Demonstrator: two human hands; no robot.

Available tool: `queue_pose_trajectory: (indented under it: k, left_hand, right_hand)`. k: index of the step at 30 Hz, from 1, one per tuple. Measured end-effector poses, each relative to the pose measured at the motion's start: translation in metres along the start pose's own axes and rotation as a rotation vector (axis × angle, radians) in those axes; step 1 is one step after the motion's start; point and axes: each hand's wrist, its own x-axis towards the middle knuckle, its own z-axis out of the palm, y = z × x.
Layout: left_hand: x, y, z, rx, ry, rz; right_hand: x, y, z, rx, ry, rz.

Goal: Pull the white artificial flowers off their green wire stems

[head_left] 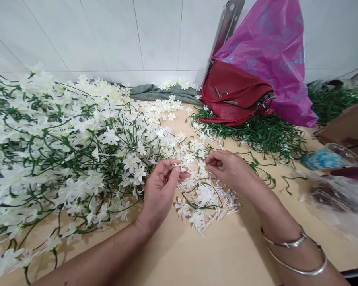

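Observation:
Thumb and fingers of my left hand (pixel 161 190) pinch a small white artificial flower head (pixel 180 167). A short way to its right, my right hand (pixel 231 171) is closed with its fingertips drawn together; whatever they hold is hidden or too small to name. Loose white petals (pixel 190 158) lie spread on the table between and behind both hands. Just in front of them are thin white stamen sticks (pixel 226 204) and a few assembled flowers (pixel 204 194) on green stems.
A large heap of white flowers (pixel 62 151) with green stems covers the left side of the table (pixel 181 258). At the back right, a red handbag (pixel 235 91) rests on green stems (pixel 265 135) beside a purple plastic bag (pixel 274 51). A plastic cup (pixel 331 159) and clear bag (pixel 343 202) lie far right.

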Motion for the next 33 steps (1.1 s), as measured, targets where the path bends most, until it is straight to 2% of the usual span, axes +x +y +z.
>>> queue_pose_trajectory:
  k: [3, 8, 15, 20, 24, 27, 33]
  left_hand:
    - [0.0, 0.001, 0.0, 0.01, 0.02, 0.003]
    - [0.0, 0.002, 0.0, -0.01, 0.049, 0.021]
    - [0.0, 0.001, -0.001, -0.014, 0.048, -0.004]
    - [0.0, -0.001, -0.001, 0.012, 0.001, 0.001]
    - [0.0, -0.001, -0.001, 0.041, -0.033, 0.026]
    - [-0.001, 0.0, -0.002, 0.053, -0.039, 0.025]
    - [-0.002, 0.0, -0.002, 0.063, -0.047, 0.014]
  right_hand:
    - [-0.001, -0.001, -0.001, -0.039, 0.053, 0.031]
    - [-0.001, -0.007, 0.0, 0.022, 0.193, 0.026]
    - [0.0, -0.004, 0.003, 0.155, 0.356, -0.089]
    - [0.001, -0.004, 0.005, 0.074, 0.448, -0.122]
    - [0.002, -0.005, 0.006, 0.064, 0.396, -0.166]
    - [0.002, -0.001, 0.001, 0.111, 0.319, -0.12]
    - [0.0, 0.01, -0.016, 0.19, 0.043, -0.069]
